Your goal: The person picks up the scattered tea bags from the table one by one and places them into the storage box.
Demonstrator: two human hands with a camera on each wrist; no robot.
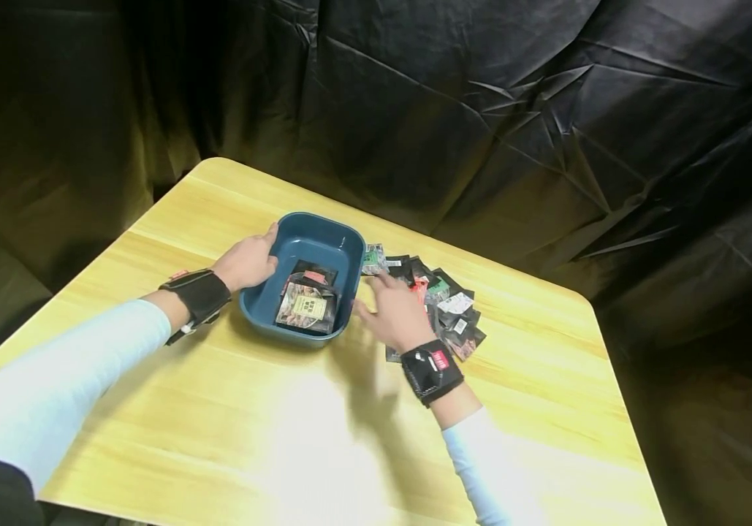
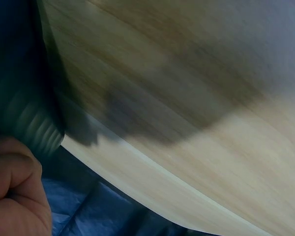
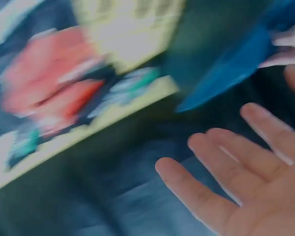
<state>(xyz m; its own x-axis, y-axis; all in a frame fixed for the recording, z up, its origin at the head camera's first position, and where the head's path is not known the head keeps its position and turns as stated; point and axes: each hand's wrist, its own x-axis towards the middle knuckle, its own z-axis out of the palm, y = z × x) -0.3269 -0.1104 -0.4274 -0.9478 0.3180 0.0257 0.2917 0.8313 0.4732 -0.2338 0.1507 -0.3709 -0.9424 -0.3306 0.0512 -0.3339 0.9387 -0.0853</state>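
Note:
A dark blue rectangular plastic basin [image 1: 313,228] sits on the table, with a few flat packets [image 1: 308,307] lying inside its near half. My left hand [image 1: 247,261] grips the basin's left rim; curled fingers [image 2: 14,172] show beside the blurred basin wall in the left wrist view. Just past the right rim, my right hand [image 1: 397,313] is raised with nothing in it, and its fingers [image 3: 214,174] are spread in the right wrist view. Beneath and beyond that hand lies a loose pile of small dark packets [image 1: 457,321] with red, green and white labels.
Light wood-grain table [image 1: 231,409] with rounded corners carries everything. Black sheeting [image 1: 481,124] hangs behind the far edge. One greenish packet [image 1: 373,257] lies against the basin's right side. Both wrists wear black straps [image 1: 196,296].

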